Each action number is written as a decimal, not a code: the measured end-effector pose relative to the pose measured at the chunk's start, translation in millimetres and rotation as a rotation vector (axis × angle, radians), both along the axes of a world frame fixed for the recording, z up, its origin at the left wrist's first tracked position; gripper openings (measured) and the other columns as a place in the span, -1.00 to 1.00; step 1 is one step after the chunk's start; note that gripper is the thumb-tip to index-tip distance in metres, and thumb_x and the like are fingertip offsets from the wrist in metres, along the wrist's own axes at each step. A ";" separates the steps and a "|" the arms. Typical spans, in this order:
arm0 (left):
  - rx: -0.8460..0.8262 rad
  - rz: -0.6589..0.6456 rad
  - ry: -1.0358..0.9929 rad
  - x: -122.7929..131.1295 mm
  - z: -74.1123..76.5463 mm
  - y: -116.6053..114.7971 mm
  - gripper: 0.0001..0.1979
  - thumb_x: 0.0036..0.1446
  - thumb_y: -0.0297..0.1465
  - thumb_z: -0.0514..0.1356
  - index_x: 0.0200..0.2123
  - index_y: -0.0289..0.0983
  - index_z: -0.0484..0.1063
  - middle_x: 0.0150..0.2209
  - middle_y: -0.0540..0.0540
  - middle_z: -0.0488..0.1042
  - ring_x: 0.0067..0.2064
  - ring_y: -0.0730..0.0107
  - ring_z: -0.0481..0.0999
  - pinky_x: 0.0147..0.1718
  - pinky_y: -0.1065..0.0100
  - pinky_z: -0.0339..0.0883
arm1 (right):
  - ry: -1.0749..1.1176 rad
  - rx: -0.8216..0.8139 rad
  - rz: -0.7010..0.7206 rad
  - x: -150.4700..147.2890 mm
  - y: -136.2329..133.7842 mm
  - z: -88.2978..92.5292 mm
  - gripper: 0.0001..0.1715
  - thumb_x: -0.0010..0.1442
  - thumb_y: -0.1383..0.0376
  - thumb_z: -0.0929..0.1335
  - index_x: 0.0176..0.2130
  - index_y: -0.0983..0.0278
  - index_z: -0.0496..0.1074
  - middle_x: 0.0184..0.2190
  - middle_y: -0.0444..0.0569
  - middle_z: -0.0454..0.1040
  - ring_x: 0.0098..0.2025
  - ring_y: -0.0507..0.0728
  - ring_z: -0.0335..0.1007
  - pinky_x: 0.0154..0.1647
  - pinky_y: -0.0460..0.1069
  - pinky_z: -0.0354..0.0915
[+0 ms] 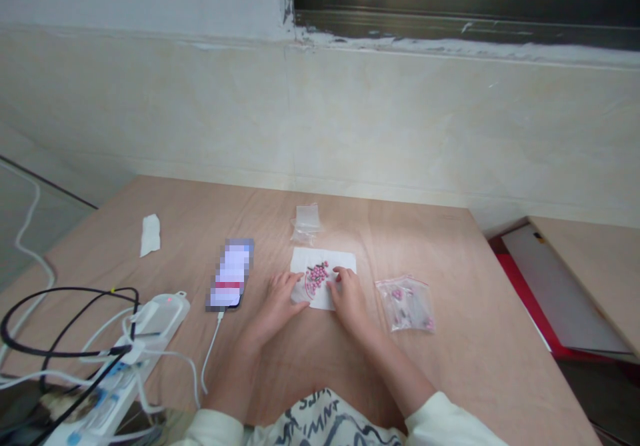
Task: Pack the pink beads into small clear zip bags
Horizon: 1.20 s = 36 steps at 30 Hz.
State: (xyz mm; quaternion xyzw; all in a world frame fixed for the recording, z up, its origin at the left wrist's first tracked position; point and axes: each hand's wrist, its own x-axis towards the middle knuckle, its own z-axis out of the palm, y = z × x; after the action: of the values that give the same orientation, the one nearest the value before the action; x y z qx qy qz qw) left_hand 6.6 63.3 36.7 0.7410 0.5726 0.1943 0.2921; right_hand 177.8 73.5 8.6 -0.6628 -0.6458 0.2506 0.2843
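Note:
A white sheet of paper [323, 278] lies flat on the wooden table [475, 299], carrying a curved outline and a cluster of pink beads [317, 276]. My left hand [277, 303] rests on the sheet's lower left corner, its fingertips just left of the beads. My right hand [349, 298] sits on the sheet's right side, fingers curled at the cluster's edge. Whether those fingers pinch anything small is hidden. A small clear bag of pink and dark pieces [405, 305] lies to the right of my right hand.
A crumpled clear plastic bag [306, 223] lies beyond the sheet. To the left are a blurred phone [230, 274] on a white cable, a folded white tissue [150, 235], and a power strip [150, 326] with tangled cords. A wall rises behind the table.

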 end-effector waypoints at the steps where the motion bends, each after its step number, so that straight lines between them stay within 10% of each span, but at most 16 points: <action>1: 0.000 0.000 0.001 0.0 -0.3 0.2 -0.54 -0.17 -0.39 0.21 -0.11 -0.20 0.24 -0.16 -0.09 0.30 -0.05 0.18 0.23 -0.04 0.13 0.05 | -0.005 -0.001 0.020 -0.6 2.0 0.2 -0.77 0.01 0.39 0.21 -0.25 0.33 0.31 -0.35 0.06 0.33 -0.27 0.15 0.23 -0.24 0.01 0.17; 15: 0.023 0.016 0.014 -0.2 -4.6 2.2 -0.55 -0.18 -0.39 0.22 -0.13 -0.18 0.25 -0.17 -0.08 0.31 -0.06 0.17 0.24 -0.04 0.13 0.06 | 0.002 0.007 0.064 -2.6 9.5 -3.2 -0.89 0.03 0.38 0.23 -0.43 0.27 0.34 -0.40 0.01 0.34 -0.29 0.12 0.23 -0.28 -0.02 0.16; 25: 0.067 0.025 -0.042 2.6 -10.5 1.2 -0.53 -0.14 -0.37 0.19 -0.08 -0.24 0.23 -0.18 -0.11 0.32 -0.09 0.22 0.26 -0.10 0.19 0.13 | 0.278 0.015 0.203 -21.7 -2.2 32.4 -0.89 0.00 0.35 0.27 -0.42 0.27 0.40 -0.45 -0.05 0.34 -0.34 0.08 0.24 -0.33 -0.04 0.18; 36: -0.019 0.287 -0.371 -10.2 3.7 -17.3 -0.32 -0.20 -0.30 0.24 0.03 -0.22 0.07 0.03 -0.15 0.15 0.10 0.23 0.07 0.07 0.20 -0.06 | 0.523 -0.060 0.134 -18.7 -16.0 39.0 -0.85 -0.01 0.27 0.29 -0.44 0.28 0.41 -0.38 -0.02 0.33 -0.37 0.05 0.28 -0.48 -0.09 0.21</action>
State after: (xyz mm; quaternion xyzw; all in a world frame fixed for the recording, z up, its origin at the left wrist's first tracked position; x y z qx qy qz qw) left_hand -3.5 46.0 40.4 0.6007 0.6104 0.3612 0.3688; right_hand 159.2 57.5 47.6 -0.5396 -0.5852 0.4503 0.4045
